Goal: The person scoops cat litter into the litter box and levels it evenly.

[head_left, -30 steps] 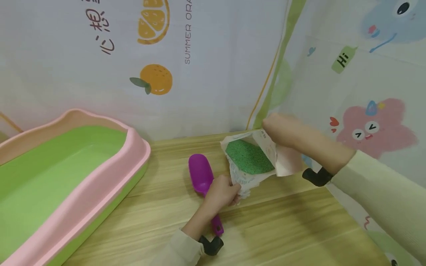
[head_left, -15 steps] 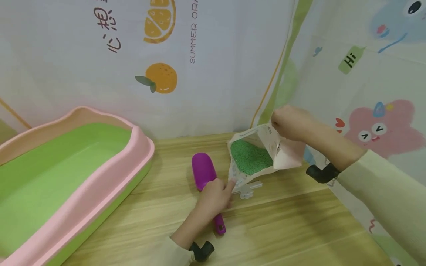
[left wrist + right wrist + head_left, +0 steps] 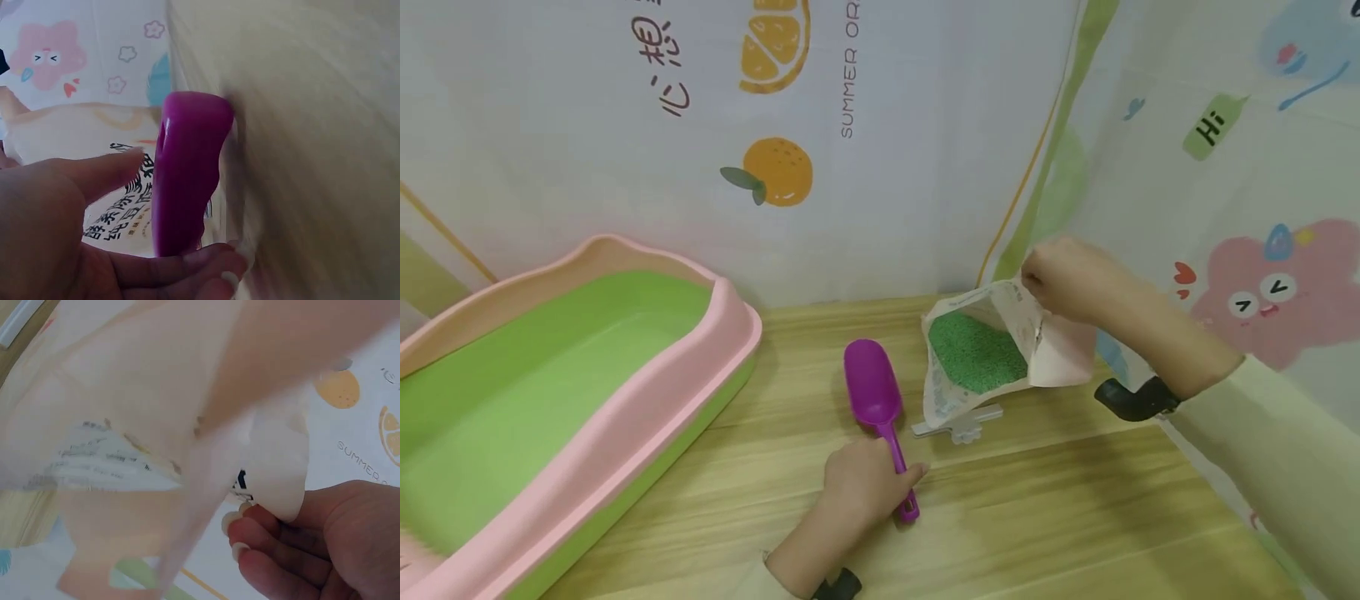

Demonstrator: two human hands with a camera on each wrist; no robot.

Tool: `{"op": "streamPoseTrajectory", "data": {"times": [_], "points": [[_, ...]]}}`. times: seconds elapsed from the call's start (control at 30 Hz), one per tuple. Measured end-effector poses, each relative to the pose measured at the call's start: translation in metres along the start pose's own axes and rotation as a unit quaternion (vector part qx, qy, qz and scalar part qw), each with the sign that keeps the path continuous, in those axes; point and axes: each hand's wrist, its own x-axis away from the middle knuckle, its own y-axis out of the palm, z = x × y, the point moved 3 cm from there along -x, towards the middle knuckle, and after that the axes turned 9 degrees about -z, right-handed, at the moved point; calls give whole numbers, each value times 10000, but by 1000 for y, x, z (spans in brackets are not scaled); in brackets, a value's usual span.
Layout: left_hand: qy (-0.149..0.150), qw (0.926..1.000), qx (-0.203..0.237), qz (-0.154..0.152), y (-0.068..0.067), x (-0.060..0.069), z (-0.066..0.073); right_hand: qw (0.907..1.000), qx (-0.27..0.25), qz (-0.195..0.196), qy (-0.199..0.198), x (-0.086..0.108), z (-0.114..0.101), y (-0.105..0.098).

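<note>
Lying on the table is a purple scoop (image 3: 871,383), its bowl pointing away. My left hand (image 3: 865,483) is over its handle; in the left wrist view the thumb stands off the handle (image 3: 190,162) and the fingers extend along its other side. Right of the scoop, a pale bag (image 3: 1063,350) stands with its mouth open, showing green granules (image 3: 977,354) inside. My right hand (image 3: 1075,283) pinches the bag's upper edge. The right wrist view shows the fingers (image 3: 275,550) and thumb at the edge of the bag (image 3: 125,381).
A large green tub with a pink rim (image 3: 737,321) fills the left side. A white clip (image 3: 966,425) lies on the wooden table (image 3: 1037,517) just in front of the bag. Printed cloth (image 3: 910,208) hangs behind and at the right.
My left hand has let go of the bag's front edge and moved down and left to the scoop's handle, uncovering the clip. My right hand keeps its hold on the bag.
</note>
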Motion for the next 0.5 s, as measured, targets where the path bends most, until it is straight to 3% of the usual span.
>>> {"op": "streamPoseTrajectory", "data": {"times": [0.13,0.33,0.5], "points": [[119,9999,4,0,2,-1,0,9998,-23,194,-70,4,-3,3],[-38,9972,651,-356,0,3,-11,9998,-86,183,-5,5,-6,7],[-61,9962,856,-131,-4,5,-22,9996,-138,225,59,8,-4,9]]}}
